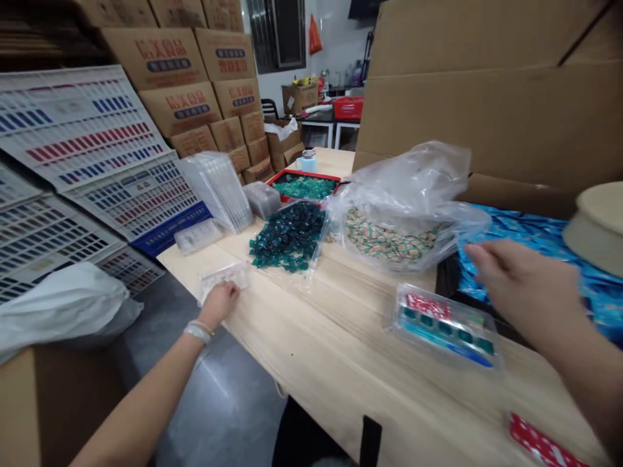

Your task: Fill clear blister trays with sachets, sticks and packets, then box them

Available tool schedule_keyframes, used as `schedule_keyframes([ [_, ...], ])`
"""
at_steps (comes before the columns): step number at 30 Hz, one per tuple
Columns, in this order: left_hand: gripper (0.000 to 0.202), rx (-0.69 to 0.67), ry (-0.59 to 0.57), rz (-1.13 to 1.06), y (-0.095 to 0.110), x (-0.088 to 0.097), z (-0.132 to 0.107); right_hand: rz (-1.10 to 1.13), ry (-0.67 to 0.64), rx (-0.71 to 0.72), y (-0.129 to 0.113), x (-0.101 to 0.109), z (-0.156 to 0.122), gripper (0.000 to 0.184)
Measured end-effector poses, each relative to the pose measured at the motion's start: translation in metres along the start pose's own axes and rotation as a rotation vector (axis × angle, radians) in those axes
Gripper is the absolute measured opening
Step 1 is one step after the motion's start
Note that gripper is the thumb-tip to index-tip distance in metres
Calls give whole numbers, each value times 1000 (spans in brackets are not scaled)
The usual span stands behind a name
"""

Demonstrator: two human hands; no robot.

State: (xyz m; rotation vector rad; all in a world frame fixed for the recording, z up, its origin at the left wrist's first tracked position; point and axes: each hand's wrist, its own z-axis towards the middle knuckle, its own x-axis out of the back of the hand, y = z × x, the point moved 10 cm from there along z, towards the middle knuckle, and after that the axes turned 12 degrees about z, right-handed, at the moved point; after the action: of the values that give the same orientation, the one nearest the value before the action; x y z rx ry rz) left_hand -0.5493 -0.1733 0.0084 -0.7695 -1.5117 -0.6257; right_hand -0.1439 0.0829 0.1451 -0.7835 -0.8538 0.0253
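My left hand (221,303) is closed on the near edge of a clear plastic tray (224,275) with moulded compartments, lying at the table's left edge. Over the right side, my right hand (533,282) is raised, blurred, with its fingers partly curled; whether it holds anything does not show. Below and left of it lies a clear plastic pack (445,327) containing a row of dark teal pieces, a red patterned packet and a blue strip. Between the hands are a heap of dark teal translucent pieces (289,237) and a clear bag of small striped packets (389,237).
Stacked clear trays (219,191) stand at the table's left edge. Farther back are a red-rimmed tray (306,186) of green pieces and a light blue mug (307,161). Blue packets (511,237) and a beige round container (598,227) sit right, before a large cardboard box (487,117).
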Motion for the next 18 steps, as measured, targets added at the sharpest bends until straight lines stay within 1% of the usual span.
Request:
schedule_keyframes([
  [1, 17, -26, -24, -19, 13, -8, -11, -108, 86, -31, -16, -14, 20, 29],
  [2, 18, -80, -56, -49, 33, -15, -22, -158, 44, -3, -36, -44, 33, 32],
  [3, 19, -161, -64, -88, 59, -18, -34, -159, -64, 56, -56, -81, 38, 33],
  [4, 17, -250, -84, -111, 85, -20, -45, -126, -215, 116, -72, -122, 35, 31],
  [5, 14, -341, -63, -120, 109, -18, -55, -109, -363, 161, -82, -159, 25, 28],
  [6, 11, -396, 1, -133, 127, -12, -62, -132, -470, 185, -84, -186, 13, 26],
  [7, 11, -442, 44, -152, 139, -7, -66, -181, -497, 175, -78, -199, 4, 27],
  [8, 13, -476, 75, -175, 146, -3, -68, -250, -473, 147, -67, -201, -2, 32],
  [9, 15, -501, 81, -203, 149, -2, -67, -330, -421, 111, -53, -194, -5, 39],
  [10, 17, -524, 63, -231, 150, -4, -64, -408, -357, 72, -37, -181, -6, 46],
  [11, 19, -542, 34, -254, 149, -7, -61, -477, -321, 46, -22, -167, -9, 50],
  [12, 21, -558, 6, -271, 148, -10, -57, -535, -317, 31, -9, -156, -13, 52],
  [14, 24, -586, -33, -290, 148, -13, -50, -615, -358, 23, 13, -141, -25, 48],
  [16, 26, -620, -58, -309, 152, -14, -47, -651, -398, 24, 28, -132, -41, 44],
  [18, 25, -655, -73, -339, 157, -13, -46, -665, -411, 26, 38, -125, -56, 43],
])
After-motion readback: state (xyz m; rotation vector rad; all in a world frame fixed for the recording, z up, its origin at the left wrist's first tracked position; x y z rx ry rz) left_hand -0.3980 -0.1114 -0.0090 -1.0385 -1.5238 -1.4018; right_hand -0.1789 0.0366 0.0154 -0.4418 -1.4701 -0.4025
